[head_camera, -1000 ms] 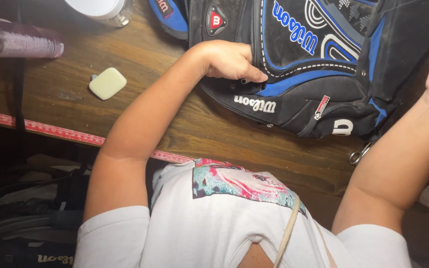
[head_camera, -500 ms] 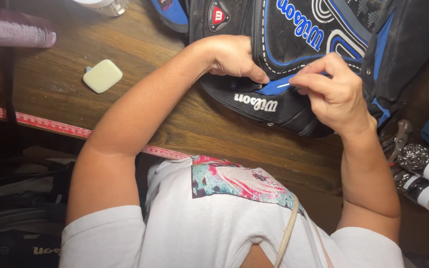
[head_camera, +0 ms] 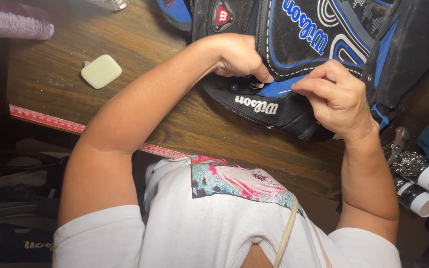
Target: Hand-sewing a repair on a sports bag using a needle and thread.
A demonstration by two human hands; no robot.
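The left hand (head_camera: 239,57) is curled closed over the lower edge of a black and blue sports bag (head_camera: 323,44), fingers folded onto the fabric and thumb tip pressing down beside two small dark rivets (head_camera: 242,87). Just to its right, the right hand (head_camera: 336,97) is closed in a pinch, thumb and forefinger nipped together on a thin pale needle (head_camera: 286,91) whose point lies against a blue strip of the bag between the two hands. The bag lies on the wooden worktop (head_camera: 199,124), reaching away beyond both hands, its rounded black corner just under the right palm. Well to the left of the left forearm sits a small pale green rounded block (head_camera: 101,71), and farther left still a purple glittery tube (head_camera: 13,25) lies at the edge of view. A red measuring tape (head_camera: 40,116) runs along the near edge of the worktop beneath the left arm. To the right of the right wrist lie two glittery spools with white ends (head_camera: 423,181), next to a metal tool (head_camera: 395,141).
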